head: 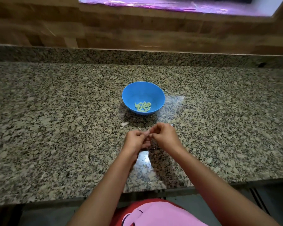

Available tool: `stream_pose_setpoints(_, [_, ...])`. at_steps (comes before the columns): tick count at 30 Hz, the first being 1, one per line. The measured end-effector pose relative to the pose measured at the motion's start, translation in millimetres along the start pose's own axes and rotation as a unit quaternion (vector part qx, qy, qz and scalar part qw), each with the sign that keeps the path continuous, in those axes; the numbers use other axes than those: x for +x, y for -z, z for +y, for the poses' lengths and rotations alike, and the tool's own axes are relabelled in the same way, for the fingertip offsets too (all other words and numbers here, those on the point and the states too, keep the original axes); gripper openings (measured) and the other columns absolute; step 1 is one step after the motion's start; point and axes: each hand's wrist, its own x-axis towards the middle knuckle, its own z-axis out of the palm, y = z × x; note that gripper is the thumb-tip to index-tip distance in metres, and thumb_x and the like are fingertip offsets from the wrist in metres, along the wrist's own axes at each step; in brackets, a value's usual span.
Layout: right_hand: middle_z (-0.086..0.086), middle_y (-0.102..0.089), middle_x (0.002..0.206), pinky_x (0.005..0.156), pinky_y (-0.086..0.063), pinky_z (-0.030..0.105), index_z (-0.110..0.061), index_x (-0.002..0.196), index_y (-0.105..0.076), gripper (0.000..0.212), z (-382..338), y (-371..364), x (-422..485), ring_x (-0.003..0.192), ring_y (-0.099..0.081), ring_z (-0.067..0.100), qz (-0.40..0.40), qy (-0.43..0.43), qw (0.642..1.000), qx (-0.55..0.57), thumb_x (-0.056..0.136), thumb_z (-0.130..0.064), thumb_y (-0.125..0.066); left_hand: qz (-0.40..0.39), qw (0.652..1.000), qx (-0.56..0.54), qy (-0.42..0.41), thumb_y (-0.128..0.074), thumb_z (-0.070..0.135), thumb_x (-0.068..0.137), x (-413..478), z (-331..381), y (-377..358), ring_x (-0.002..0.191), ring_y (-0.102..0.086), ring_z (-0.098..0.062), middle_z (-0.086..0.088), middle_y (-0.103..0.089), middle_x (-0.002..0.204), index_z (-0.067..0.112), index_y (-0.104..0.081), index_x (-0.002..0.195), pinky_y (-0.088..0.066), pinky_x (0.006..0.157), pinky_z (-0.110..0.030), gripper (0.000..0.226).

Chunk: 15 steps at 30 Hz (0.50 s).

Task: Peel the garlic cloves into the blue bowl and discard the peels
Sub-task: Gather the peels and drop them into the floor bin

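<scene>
I see a small pale garlic clove [147, 132] just below the frame's centre, held between both hands. The left hand [136, 139] curls its fingers and thumb round it, and the right hand [164, 134] nips its tip with thumb and forefinger. Above them, at centre, sits the round blue plastic bowl [131, 93], with peeled greenish cloves [143, 106] in its bottom. A pale scrap of peel [124, 124] lies between bowl and hands on the speckled granite countertop [55, 119].
</scene>
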Motion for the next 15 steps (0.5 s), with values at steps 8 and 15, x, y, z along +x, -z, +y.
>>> stream_pose_setpoints(8, [0.008,-0.07,0.094,0.078,-0.054,0.032,-0.01,0.097,-0.068,0.014,-3.2,-2.3,5.9,0.085,-0.064,0.017,0.011,-0.004,1.0,-0.028,0.085,-0.015,-0.067,0.089,0.987,0.128,-0.048,-0.059,0.012,0.091,9.3,-2.0,-6.0,0.07,-0.068,-0.02,-0.009,-0.07,0.075,0.009,-0.067,0.078,-0.059,0.071,-0.035,0.016])
stream_pose_setpoints(15, [0.003,-0.071,0.095,0.078,-0.054,0.029,-0.011,0.099,-0.072,0.015,-0.1,-4.9,8.8,0.085,-0.065,0.014,-0.014,0.003,0.999,-0.031,0.087,-0.017,-0.065,0.102,0.948,0.273,-0.127,-0.059,0.013,0.091,3.7,4.3,1.8,0.072,-0.065,-0.015,-0.003,-0.071,0.085,0.005,-0.069,0.102,-0.053,0.07,-0.027,0.017])
